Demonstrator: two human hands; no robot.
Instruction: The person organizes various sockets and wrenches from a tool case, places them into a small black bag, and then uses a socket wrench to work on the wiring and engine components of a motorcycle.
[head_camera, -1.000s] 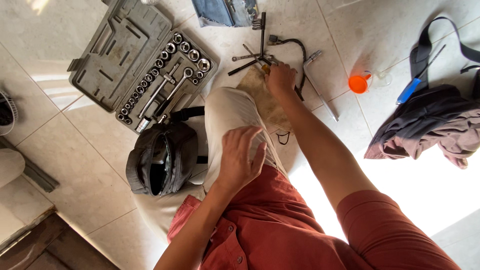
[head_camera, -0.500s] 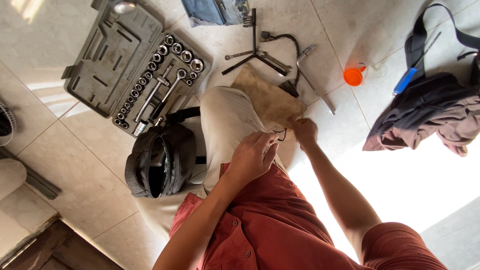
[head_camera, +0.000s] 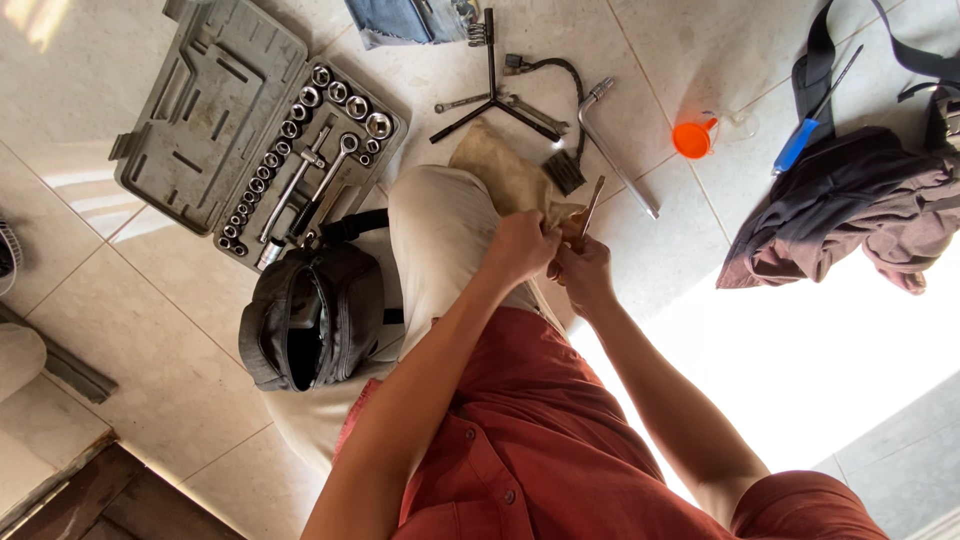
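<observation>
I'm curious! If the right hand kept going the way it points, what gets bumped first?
The right hand would probably meet the tan cloth first, then the small brush; depth is unclear.

lower end of the thin tool (head_camera: 588, 210) hidden inside the two hands, jeans (head_camera: 410, 18) cut by top edge, black strap (head_camera: 850, 40) running off top right, socket (head_camera: 377, 125) sizes too small to tell

Subject wears a rust-red woven button-front shirt (head_camera: 530, 440), short sleeves; two small matching buttons visible down the placket, stitched seam alongside. Sleeve hems end approx. at upper arm, forearms bare. Legs in cream-beige plain cloth trousers (head_camera: 440, 230), no visible pattern. Left hand (head_camera: 520, 245) and right hand (head_camera: 582, 270) bare: no gloves, rings, watch or wristbands visible.
</observation>
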